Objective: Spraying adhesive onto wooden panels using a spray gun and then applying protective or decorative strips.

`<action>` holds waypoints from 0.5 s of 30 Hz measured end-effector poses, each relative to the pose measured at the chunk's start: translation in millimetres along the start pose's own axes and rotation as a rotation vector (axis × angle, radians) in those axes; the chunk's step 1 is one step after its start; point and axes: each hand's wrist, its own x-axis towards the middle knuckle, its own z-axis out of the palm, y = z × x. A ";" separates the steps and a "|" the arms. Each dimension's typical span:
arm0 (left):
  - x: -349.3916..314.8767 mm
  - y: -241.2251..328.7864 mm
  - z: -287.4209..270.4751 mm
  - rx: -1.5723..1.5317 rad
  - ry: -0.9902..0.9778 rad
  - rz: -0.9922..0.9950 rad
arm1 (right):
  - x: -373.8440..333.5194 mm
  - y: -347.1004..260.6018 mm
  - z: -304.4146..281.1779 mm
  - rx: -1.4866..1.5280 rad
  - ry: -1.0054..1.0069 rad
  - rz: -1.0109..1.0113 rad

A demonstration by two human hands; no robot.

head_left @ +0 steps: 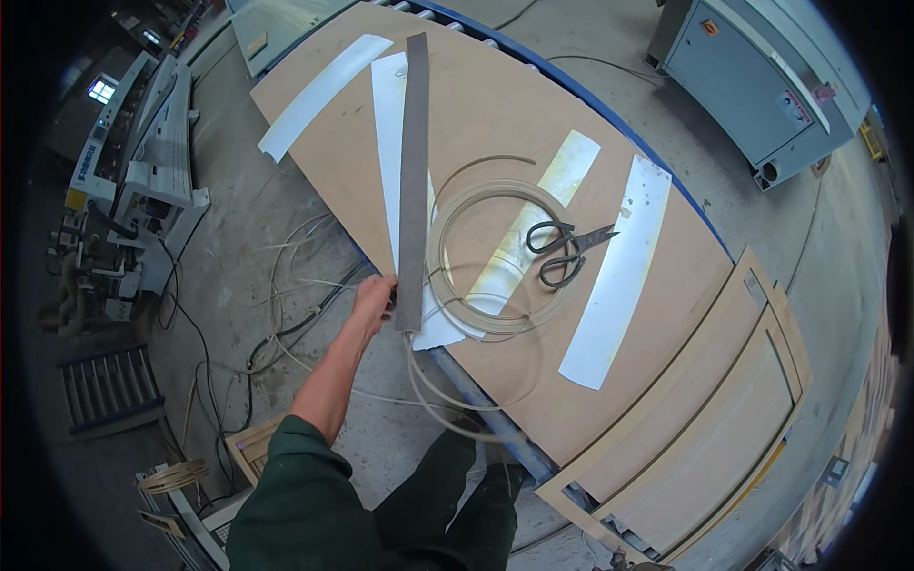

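Observation:
My left hand (pixel 373 297) is at the near left edge of the wooden board (pixel 514 105), its fingers closed beside the lower end of a long grey-brown strip (pixel 413 181). A small dark piece shows at the fingertips, too little to name. Right of the strip lies a coil of thin beige banding (pixel 444 276), with loose loops hanging over the board's near edge. A pair of black-handled scissors (pixel 562 255) rests over the coil's right side, blades pointing right. My right hand is out of the picture.
White strips lie on the board: one at the far left (pixel 324 100), one under the grey-brown strip (pixel 388 124), another beneath the coil (pixel 571 167), one at right (pixel 619 276). Wooden frames (pixel 685 428) stand nearer right. Cables (pixel 181 285) and tubing cross the floor; a grey cabinet (pixel 733 76) stands beyond.

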 end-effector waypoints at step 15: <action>-12.7 -12.6 -6.7 -0.471 -0.301 -0.126 | -14.3 16.9 -1.5 0.476 -0.276 -0.021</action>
